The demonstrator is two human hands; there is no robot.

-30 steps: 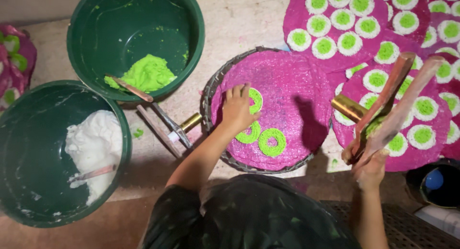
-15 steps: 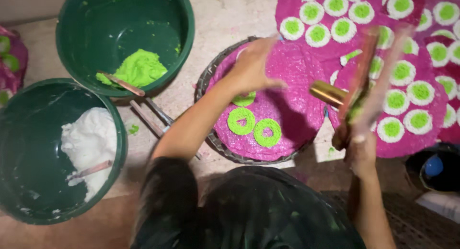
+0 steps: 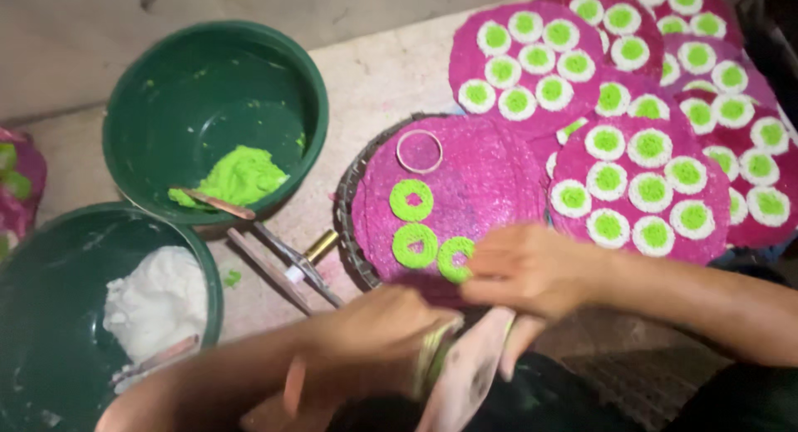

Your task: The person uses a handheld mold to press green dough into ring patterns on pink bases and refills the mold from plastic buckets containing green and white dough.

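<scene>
- 3 green rings [image 3: 413,245] lie on the pink disc [image 3: 490,179] before me.
- My left hand [image 3: 366,345] and right hand [image 3: 528,270] both grip a pink-smeared pressing tool [image 3: 465,374], fingers clenched, near the disc's close edge.

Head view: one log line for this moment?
left hand + right hand: together on pink tool | pink disc: three green rings, one white ring

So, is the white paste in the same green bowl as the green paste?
No. The white paste lies in the nearer green bowl, while the green paste lies in the farther green bowl.
</scene>
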